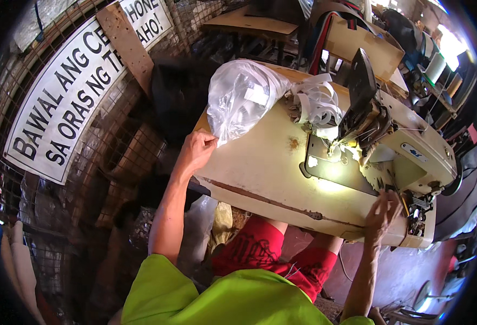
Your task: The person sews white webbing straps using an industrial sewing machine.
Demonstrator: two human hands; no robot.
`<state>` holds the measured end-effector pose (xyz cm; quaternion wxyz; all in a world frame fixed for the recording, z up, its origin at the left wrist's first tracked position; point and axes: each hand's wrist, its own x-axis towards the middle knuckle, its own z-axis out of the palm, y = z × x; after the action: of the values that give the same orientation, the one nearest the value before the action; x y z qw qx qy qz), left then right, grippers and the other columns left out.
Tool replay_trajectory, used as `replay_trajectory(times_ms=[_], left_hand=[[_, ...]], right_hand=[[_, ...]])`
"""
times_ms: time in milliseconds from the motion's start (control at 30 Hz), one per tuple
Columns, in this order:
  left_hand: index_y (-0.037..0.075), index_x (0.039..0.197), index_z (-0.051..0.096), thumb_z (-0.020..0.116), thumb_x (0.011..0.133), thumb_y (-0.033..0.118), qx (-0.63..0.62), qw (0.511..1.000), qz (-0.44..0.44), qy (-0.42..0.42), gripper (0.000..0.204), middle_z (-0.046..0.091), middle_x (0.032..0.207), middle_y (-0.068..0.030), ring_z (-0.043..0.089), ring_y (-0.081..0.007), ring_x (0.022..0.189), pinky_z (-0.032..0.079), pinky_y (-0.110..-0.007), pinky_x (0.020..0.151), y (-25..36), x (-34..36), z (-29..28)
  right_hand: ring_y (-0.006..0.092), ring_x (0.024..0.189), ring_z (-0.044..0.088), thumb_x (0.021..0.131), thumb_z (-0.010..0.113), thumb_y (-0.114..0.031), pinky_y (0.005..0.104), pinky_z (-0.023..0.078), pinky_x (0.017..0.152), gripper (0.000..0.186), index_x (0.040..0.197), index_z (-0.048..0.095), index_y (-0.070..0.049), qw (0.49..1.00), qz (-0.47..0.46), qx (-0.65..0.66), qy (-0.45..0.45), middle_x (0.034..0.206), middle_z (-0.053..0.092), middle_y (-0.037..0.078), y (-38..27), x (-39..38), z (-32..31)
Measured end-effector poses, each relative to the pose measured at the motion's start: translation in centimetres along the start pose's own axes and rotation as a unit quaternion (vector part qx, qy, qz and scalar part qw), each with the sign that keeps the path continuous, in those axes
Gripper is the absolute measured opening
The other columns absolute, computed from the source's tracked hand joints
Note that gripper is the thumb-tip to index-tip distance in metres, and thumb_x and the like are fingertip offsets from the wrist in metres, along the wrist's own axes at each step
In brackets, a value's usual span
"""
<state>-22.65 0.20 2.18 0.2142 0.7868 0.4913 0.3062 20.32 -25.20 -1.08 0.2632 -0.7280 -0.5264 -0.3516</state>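
Observation:
My left hand (199, 147) pinches the gathered lower end of a clear plastic bag (241, 97) holding white material, at the left of the worn cream tabletop (260, 162). My right hand (384, 212) is at the table's front right, fingers curled at dark, thin pointed tools (382, 183), perhaps snips; what exactly they grip is unclear. Just above stands an industrial sewing machine (414, 141) with its lamp lighting the needle plate (325, 168). Curled white strips (317, 103) lie behind the presser foot, beside the bag.
A wire mesh wall (184, 27) with a white sign (70, 92) and a wooden plank (124, 49) runs along the left. Cardboard boxes (360, 43), cluttered shelves and a cone of white thread (434, 67) stand behind the machine. My red-shorted legs (254, 244) are under the table's front edge.

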Motion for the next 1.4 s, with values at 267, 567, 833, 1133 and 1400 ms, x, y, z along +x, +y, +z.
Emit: replay_trajectory(times_ms=[267, 567, 833, 1133, 1400], left_hand=[[-0.003, 0.097, 0.065, 0.061, 0.09, 0.014, -0.056, 0.996, -0.062, 0.024, 0.019, 0.068, 0.08, -0.0181, 0.068, -0.0317, 0.074, 0.052, -0.038, 0.068, -0.5, 0.0, 0.8], [0.005, 0.098, 0.066, 0.065, 0.083, 0.0, 0.043, 0.99, 0.053, 0.124, 0.016, 0.06, 0.093, -0.0131, 0.063, -0.0309, 0.079, 0.05, -0.037, 0.07, 0.4, -2.0, 2.5], [-0.002, 0.099, 0.068, 0.065, 0.09, -0.003, -0.419, 0.899, 0.048, 0.119, 0.01, 0.058, 0.105, -0.0035, 0.058, -0.0094, 0.093, 0.047, -0.022, 0.083, -2.3, -2.5, 1.6], [0.004, 0.104, 0.07, 0.066, 0.091, 0.007, -0.232, 0.963, 0.137, 0.01, 0.013, 0.064, 0.106, -0.0086, 0.059, -0.015, 0.102, 0.047, -0.027, 0.09, -1.1, -3.1, 0.5], [0.01, 0.115, 0.068, 0.053, 0.097, 0.021, 0.03, 0.986, 0.163, -0.01, 0.026, 0.061, 0.126, -0.0047, 0.051, -0.0289, 0.122, 0.04, -0.041, 0.105, -0.3, -2.2, 3.0]], right_hand=[[0.0309, 0.096, 0.063, 0.075, 0.065, 0.001, 0.0408, 0.055, 0.08, 0.033, 0.109, 0.066, 0.0, 0.907, -0.228, 0.326, -0.14, 0.112, 0.061, 0.015, -18.1, 3.3, 2.4], [0.0321, 0.108, 0.057, 0.075, 0.059, 0.001, 0.0423, 0.046, 0.092, 0.061, 0.135, 0.049, -0.004, 0.86, -0.264, 0.405, -0.163, 0.128, 0.057, 0.016, -29.7, 7.3, 8.7], [0.0341, 0.114, 0.054, 0.079, 0.064, -0.004, 0.0432, 0.043, 0.096, 0.06, 0.136, 0.046, -0.003, 0.865, -0.184, 0.425, -0.192, 0.122, 0.058, 0.016, -29.5, 7.6, 9.2], [0.0327, 0.099, 0.06, 0.085, 0.067, -0.014, 0.0405, 0.05, 0.084, 0.028, 0.112, 0.064, -0.006, 0.789, -0.186, 0.542, -0.221, 0.11, 0.061, 0.013, -28.3, 7.4, 8.4], [0.0127, 0.076, 0.055, 0.1, 0.057, -0.024, 0.0288, 0.045, 0.077, 0.024, 0.109, 0.061, -0.002, 0.475, 0.301, 0.79, -0.245, 0.094, 0.065, 0.003, -25.6, 2.7, 7.6]])
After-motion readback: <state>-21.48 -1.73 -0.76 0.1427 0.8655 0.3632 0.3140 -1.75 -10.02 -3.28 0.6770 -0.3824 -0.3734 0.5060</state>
